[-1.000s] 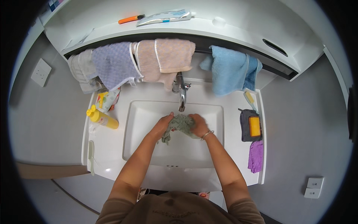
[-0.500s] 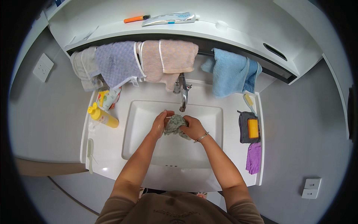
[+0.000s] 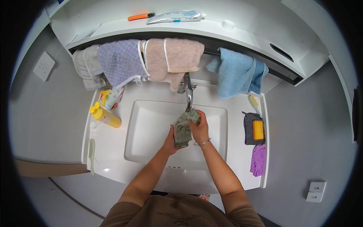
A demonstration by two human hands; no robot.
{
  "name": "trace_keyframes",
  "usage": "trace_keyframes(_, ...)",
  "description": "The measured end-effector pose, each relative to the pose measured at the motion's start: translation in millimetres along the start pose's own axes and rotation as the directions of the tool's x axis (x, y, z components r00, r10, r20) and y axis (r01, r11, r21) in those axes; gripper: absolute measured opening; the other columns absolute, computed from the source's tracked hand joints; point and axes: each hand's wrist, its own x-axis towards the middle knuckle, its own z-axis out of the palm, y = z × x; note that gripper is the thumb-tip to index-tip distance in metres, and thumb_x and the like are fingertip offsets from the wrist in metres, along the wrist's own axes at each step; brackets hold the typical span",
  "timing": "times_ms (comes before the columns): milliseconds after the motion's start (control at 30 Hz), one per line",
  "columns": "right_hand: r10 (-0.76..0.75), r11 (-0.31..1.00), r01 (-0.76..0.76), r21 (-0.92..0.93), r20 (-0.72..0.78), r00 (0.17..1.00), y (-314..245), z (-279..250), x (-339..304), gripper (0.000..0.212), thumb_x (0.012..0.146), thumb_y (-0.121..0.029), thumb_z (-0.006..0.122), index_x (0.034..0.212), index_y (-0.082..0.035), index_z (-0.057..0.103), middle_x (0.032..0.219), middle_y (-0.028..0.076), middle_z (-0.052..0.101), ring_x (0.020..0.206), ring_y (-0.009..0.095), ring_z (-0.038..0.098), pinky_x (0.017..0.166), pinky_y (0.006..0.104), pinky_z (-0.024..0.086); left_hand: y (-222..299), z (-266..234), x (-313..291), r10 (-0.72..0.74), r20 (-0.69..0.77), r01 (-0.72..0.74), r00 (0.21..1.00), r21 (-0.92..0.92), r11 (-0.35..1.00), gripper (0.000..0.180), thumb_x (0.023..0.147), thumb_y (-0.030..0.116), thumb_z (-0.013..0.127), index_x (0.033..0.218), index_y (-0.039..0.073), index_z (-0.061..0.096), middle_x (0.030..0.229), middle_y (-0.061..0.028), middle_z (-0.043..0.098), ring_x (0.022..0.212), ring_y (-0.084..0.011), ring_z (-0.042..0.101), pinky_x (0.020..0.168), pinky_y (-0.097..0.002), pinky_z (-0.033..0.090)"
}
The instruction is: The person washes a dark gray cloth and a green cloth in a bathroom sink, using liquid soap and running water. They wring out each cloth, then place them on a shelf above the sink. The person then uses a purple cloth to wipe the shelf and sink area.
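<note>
A crumpled grayish-green cloth is held — over the sink.

You're looking through the left of your two head-worn fisheyes, tipped steeply down, over your brown short-sleeved shirt, into the white rectangular sink; your left hand and right hand sit near mid-frame, the white shelf bowing across the top!

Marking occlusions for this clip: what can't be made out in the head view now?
Left hand, head view: most fingers hidden by the green cloth, so its grip is unclear.
Back end of the faucet, head view: covered by the pink towel.
Running water, head view: can't tell; the green cloth crowds the faucet's tip.
Shirt lettering, head view: too small to read.
</note>
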Motion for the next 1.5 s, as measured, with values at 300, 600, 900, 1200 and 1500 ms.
trace_keyframes(300, 0.093, 0.995, -0.088, -0.049, 0.121, 0.988, 36.9, -43.9, -10.8, 0.012, 0.074, -0.005, 0.062, 0.087, -0.004, 0.062, 0.095, 0.01, 0.063, 0.098, 0.026, 0.055, 0.086, 0.0348, 0.044, 11.2, -10.5, 14.8, -0.195, 0.007, 0.195, 0.981, -0.017, 0.981, 0.042, 0.08, 0.019, 0.059, 0.119, 0.01, 0.045, 0.105, -0.0086, 0.056, 0.087, -0.0207, 0.058, 0.06, -0.0283, 0.048)
trace_keyframes(600, -0.158, 0.391, 0.692, -0.607, 0.697, 0.7, -10.8, -38.9, -0.9, 0.09, 0.059, -0.016, 0.075, 0.138, -0.017, 0.03, 0.126, 0.019, 0.046, 0.098, 0.03, 0.056, 0.082, 0.0387, 0.045, 51.5, 32.5, -16.4, -0.248, -0.032, 0.159, 0.968, 0.844, 0.512, 0.063, 0.068, 0.014, 0.069, 0.123, 0.009, 0.038, 0.101, -0.0076, 0.057, 0.084, -0.0183, 0.058, 0.054, -0.0277, 0.045)
trace_keyframes(900, 0.408, 0.298, 0.394, -0.87, 0.489, 0.771, -8.6, -12.8, 29.7, 0.049, 0.067, -0.029, 0.07, 0.107, -0.005, 0.056, 0.093, 0.014, 0.064, 0.083, 0.028, 0.063, 0.07, 0.036, 0.05, 50.5, 41.0, 4.9, 0.183, 0.19, -0.115, 0.964, 0.928, -0.355, 0.054, 0.07, 0.015, 0.069, 0.114, 0.003, 0.04, 0.104, -0.0203, 0.054, 0.092, -0.0372, 0.056, 0.08, -0.0437, 0.047)
trace_keyframes(1200, 0.784, 0.436, 0.066, -0.898, 0.415, 0.462, 7.5, -10.7, 64.5, 0.041, 0.064, -0.026, 0.073, 0.092, 0.0, 0.059, 0.085, 0.017, 0.065, 0.082, 0.03, 0.063, 0.076, 0.0372, 0.05, 39.7, 27.7, 8.0, 0.359, 0.351, -0.14, 0.865, 0.855, -0.499, 0.052, 0.068, 0.01, 0.069, 0.112, 0.002, 0.042, 0.097, -0.0176, 0.054, 0.088, -0.0366, 0.057, 0.077, -0.0436, 0.048)
trace_keyframes(1500, 0.053, 0.389, 0.659, -0.644, 0.73, 0.682, -15.6, -25.2, -2.8, 0.086, 0.067, -0.016, 0.069, 0.14, -0.011, 0.023, 0.138, 0.021, 0.028, 0.122, 0.038, 0.035, 0.096, 0.0435, 0.038, 70.6, 4.7, -12.2, -0.17, -0.156, 0.221, 0.973, 0.844, 0.49, 0.034, 0.071, 0.01, 0.067, 0.101, 0.006, 0.052, 0.09, -0.0084, 0.061, 0.078, -0.0197, 0.062, 0.063, -0.0334, 0.051)
